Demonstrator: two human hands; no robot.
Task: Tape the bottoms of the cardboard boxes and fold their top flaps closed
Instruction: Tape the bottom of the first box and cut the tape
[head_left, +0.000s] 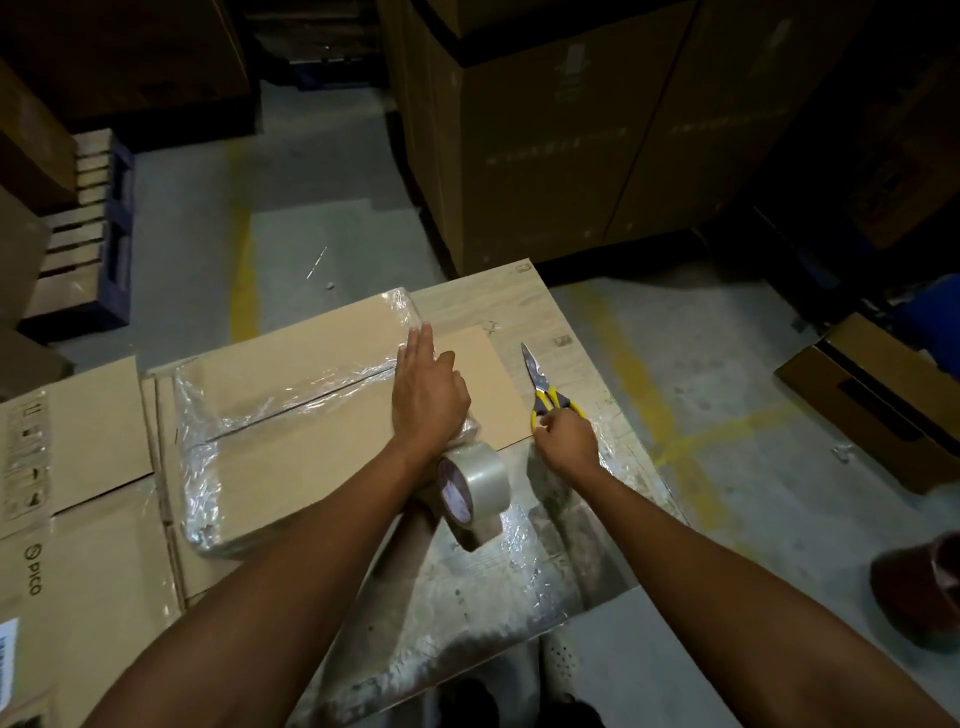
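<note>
My left hand (428, 387) lies flat, fingers straight, on the plastic-wrapped brown cardboard boxes (291, 415). My right hand (566, 441) grips the yellow-handled steel scissors (543, 387), blades pointing away from me.

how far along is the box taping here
Done: nothing visible; the flat brown cardboard bundle lies in clear plastic wrap on the pale wooden table, with no box formed. In hand: the left grip presses flat on it while the right grip curls on the yellow-handled steel scissors, probably to cut the wrap. Left: unwrapping, forming, taping with the clear tape roll by the left wrist, and folding flaps.
</note>
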